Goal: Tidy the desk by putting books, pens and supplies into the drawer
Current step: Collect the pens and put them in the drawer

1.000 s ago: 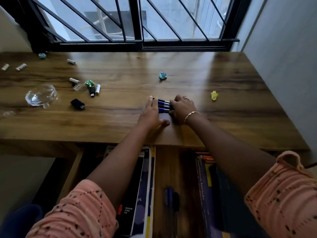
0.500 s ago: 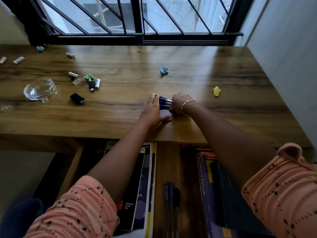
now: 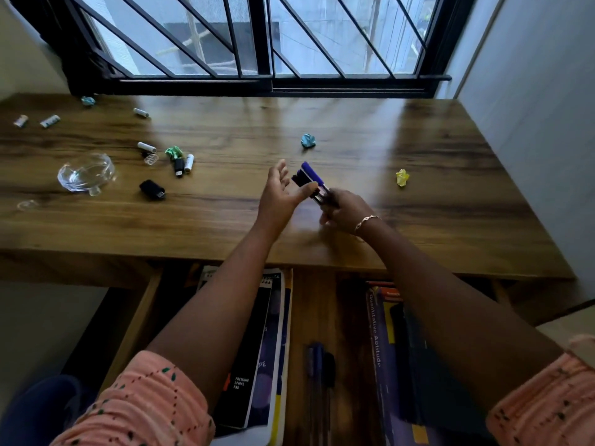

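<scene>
The bundle of pens [image 3: 310, 177] was held clear of the counter [image 3: 434, 226], beyond the open drawer [image 3: 317, 304], in the right hand [image 3: 346, 212], whose grip was curled tight round the lower barrels with the caps pointing away from the drawer. The left hand [image 3: 278, 191] was also beyond the drawer, its grip spread wide and clasping nothing. Light, stiff and slick, the pens would likely slide apart unless clasped round the bundle's middle.

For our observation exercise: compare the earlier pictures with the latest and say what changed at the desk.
The right hand gripped the pens and lifted them off the desk, tilted upward; the left hand rose too, open beside them. The glass dish and yellow paper ball stayed put.
</scene>
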Action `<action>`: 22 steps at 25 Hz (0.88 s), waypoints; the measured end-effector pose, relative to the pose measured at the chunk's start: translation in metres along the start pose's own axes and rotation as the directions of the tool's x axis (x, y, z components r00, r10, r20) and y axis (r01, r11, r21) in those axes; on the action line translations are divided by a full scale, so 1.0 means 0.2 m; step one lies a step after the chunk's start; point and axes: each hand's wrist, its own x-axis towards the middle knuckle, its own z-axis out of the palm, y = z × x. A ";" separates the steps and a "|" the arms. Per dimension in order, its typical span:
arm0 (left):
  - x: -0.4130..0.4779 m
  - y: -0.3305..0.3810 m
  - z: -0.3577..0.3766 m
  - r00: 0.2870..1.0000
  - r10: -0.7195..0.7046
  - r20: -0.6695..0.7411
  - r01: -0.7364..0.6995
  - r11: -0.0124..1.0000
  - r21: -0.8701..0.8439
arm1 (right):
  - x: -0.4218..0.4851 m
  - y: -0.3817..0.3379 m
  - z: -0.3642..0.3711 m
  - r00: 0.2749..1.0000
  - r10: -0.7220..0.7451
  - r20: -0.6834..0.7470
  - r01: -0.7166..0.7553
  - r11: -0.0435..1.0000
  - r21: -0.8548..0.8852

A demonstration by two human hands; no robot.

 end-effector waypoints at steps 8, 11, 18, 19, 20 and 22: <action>0.00 0.21 0.11 0.935 0.056 0.349 -0.013 0.992 -0.125 | -0.12 0.05 0.00 0.988 -0.150 -0.030 0.129 0.707 0.696; -0.01 0.19 0.14 0.911 0.006 0.413 0.029 0.996 -0.080 | -0.14 0.08 0.00 0.994 -0.104 0.039 0.043 0.685 0.728; -0.09 0.26 0.09 0.832 -0.121 0.541 0.219 0.968 -0.121 | -0.33 -0.01 -0.04 0.967 -0.108 0.233 -0.117 0.622 0.774; -0.13 0.26 0.07 0.802 -0.178 0.570 0.294 0.948 -0.118 | -0.39 -0.01 -0.03 0.950 -0.091 0.297 -0.198 0.562 0.803; -0.17 0.25 0.06 0.776 -0.242 0.583 0.368 0.924 -0.107 | -0.44 -0.01 -0.01 0.928 -0.061 0.369 -0.297 0.477 0.827; -0.28 0.18 0.04 0.735 -0.363 0.572 0.493 0.866 -0.084 | -0.54 0.02 0.04 0.854 -0.039 0.518 -0.479 0.327 0.815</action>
